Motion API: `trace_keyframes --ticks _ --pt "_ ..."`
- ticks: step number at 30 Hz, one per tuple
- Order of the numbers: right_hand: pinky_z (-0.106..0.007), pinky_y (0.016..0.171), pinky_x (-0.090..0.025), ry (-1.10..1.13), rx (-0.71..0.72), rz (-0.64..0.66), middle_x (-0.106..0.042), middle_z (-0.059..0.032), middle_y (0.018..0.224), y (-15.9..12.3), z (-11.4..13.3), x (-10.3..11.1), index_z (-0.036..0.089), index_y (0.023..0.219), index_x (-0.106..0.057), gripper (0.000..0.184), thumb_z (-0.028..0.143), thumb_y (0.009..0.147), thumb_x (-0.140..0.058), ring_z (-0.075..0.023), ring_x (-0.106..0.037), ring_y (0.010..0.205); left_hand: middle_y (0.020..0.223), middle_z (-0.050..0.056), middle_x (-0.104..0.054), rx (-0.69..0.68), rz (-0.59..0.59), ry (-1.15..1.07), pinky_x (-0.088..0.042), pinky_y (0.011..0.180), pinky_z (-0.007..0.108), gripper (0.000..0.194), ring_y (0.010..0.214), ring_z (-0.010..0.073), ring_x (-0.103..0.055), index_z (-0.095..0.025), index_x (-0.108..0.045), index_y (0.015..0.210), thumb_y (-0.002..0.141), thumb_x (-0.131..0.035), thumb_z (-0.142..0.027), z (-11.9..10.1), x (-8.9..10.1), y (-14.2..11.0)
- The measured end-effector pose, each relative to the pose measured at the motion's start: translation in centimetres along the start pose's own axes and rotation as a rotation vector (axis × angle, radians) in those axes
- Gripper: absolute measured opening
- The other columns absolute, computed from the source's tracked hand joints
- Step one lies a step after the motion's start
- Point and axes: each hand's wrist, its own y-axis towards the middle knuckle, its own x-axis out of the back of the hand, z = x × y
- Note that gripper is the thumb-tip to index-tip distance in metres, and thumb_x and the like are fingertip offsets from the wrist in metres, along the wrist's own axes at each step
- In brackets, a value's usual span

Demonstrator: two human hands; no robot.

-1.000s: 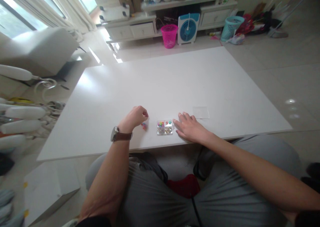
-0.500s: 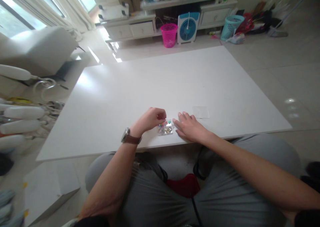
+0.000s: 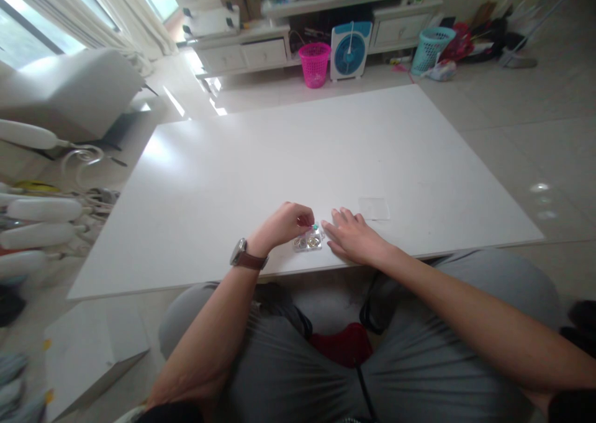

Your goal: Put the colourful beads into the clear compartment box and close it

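A small clear plastic box (image 3: 311, 241) with compartments of coloured bits and metal rings lies near the front edge of the white table (image 3: 298, 156). My left hand (image 3: 285, 224), with a brown-strapped watch on the wrist, hovers over the box's far left part, fingers pinched together; what they hold is too small to make out. My right hand (image 3: 354, 236) lies flat on the table just right of the box, fingers stretched and touching its side. A clear flat lid (image 3: 374, 209) lies on the table beyond my right hand.
A white sofa (image 3: 69, 90) stands at the left. At the back are a white cabinet (image 3: 261, 47), a pink basket (image 3: 314, 64), a blue fan (image 3: 348, 51) and a teal basket (image 3: 431, 49). My grey-trousered knees are under the table's front edge.
My left hand moved right from a spot left of the box to over the box, fingers pinched. The coloured bits seen left of the box before are gone from there. My right hand stayed still.
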Motion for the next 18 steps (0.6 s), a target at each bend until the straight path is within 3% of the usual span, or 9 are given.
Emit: trace_keyframes --ticks 9,18 --pt "-0.052 0.096 -0.034 -0.002 0.004 -0.003 -0.037 -0.0244 0.147 0.0 0.1 0.2 0.019 0.142 -0.043 0.049 0.038 0.097 -0.044 -0.0412 -0.029 0.134 0.072 0.001 -0.070 -0.080 0.024 0.202 -0.043 0.067 0.023 0.013 0.067 0.0115 -0.060 -0.017 -0.071 0.075 0.076 -0.060 -0.011 0.0 -0.9 0.2" --pt "-0.051 0.095 -0.034 0.003 -0.002 -0.002 -0.038 -0.0236 0.146 0.0 0.1 0.2 0.019 0.140 -0.044 0.048 0.037 0.096 -0.045 -0.0408 -0.030 0.133 0.075 0.003 -0.070 -0.062 0.043 0.264 -0.043 0.068 0.024 0.014 0.070 0.0130 -0.061 -0.019 -0.071 0.078 0.080 -0.059 -0.013 0.3 -1.5 0.1"
